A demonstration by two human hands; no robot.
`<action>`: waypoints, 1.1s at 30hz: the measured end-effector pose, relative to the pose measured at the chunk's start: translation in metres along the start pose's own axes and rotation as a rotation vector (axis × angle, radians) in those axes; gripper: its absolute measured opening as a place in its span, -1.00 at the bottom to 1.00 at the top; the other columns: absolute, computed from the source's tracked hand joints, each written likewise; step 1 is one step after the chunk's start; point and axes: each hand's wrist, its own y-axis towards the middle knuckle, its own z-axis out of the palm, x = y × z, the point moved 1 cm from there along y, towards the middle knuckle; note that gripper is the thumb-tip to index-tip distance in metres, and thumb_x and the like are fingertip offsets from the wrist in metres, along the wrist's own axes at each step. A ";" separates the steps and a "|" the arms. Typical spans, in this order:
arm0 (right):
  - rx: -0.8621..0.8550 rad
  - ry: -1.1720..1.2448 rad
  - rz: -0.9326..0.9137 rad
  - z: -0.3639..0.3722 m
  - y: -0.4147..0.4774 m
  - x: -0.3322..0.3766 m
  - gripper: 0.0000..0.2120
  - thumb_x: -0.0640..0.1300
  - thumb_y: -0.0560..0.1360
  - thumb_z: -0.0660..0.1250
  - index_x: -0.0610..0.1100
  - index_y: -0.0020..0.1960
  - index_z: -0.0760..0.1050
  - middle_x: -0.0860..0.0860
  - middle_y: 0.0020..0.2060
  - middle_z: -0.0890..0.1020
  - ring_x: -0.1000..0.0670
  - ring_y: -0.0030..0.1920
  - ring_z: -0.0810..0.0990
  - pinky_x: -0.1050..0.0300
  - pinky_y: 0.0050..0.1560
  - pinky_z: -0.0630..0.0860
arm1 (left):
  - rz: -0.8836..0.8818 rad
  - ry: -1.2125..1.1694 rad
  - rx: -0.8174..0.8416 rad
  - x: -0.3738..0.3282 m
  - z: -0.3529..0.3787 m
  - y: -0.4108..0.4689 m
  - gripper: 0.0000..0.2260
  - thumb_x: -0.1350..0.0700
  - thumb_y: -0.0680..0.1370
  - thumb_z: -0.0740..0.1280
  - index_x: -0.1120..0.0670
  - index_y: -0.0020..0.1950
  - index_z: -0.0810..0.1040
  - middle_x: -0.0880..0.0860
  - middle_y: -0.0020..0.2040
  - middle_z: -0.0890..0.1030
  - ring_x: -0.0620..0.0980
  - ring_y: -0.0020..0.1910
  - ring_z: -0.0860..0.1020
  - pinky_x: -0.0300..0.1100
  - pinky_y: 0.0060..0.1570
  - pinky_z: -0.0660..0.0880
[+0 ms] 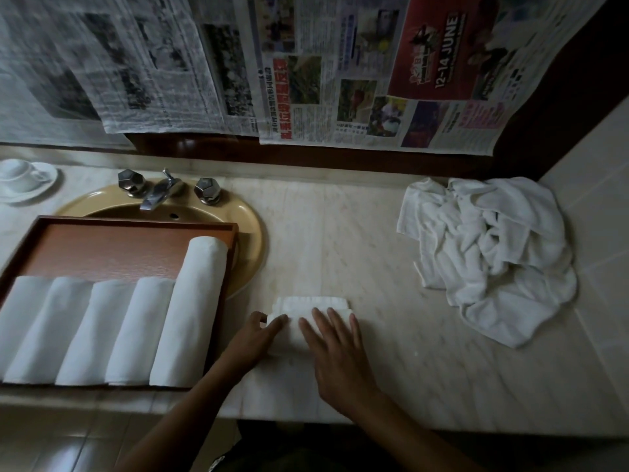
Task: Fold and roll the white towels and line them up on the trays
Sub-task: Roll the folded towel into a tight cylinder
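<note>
The white towel (308, 306) is half rolled (its middle hidden): left hand (258, 337) pinches its end, flat right hand (340, 359) presses it.

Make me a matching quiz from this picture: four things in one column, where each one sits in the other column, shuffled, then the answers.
1. rolled towels
2. towel pile
3. cup
4. half-rolled towel

A. pinched by the left hand, pressed by the right hand
B. on a saucer, far left of the counter
C. side by side in the tray
D. loose at the counter's right

Pairs: 1-C, 2-D, 3-B, 4-A
</note>
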 end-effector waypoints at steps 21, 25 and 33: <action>0.515 0.148 -0.031 -0.044 0.078 -0.021 -0.16 0.12 0.37 0.47 0.13 0.55 0.15 -0.02 0.35 0.51 -0.15 0.28 0.54 -0.05 0.23 0.50 | -0.061 -0.699 -0.016 -0.002 0.017 -0.025 -0.57 -0.16 0.58 0.40 0.00 0.37 0.48 0.04 0.27 0.50 0.06 0.21 0.54 0.07 0.14 0.62; 0.488 0.206 -0.035 -0.039 0.044 0.000 -0.08 0.22 0.43 0.45 0.15 0.62 0.01 0.02 0.46 0.39 -0.10 0.39 0.44 -0.10 0.38 0.39 | -0.080 -0.678 -0.052 0.012 0.018 -0.038 -0.54 -0.27 0.42 0.53 -0.11 0.22 0.57 0.05 0.20 0.59 0.10 0.16 0.61 0.15 0.11 0.65; 0.286 1.077 0.393 -0.062 0.006 0.030 0.13 0.64 0.06 0.42 0.26 0.54 0.22 0.18 0.44 0.37 0.11 0.36 0.41 0.16 0.17 0.47 | 0.228 -0.608 -0.184 0.028 -0.039 -0.082 -0.74 -0.06 0.48 0.50 0.01 0.08 0.61 0.04 0.05 0.69 0.02 0.06 0.66 -0.09 0.01 0.62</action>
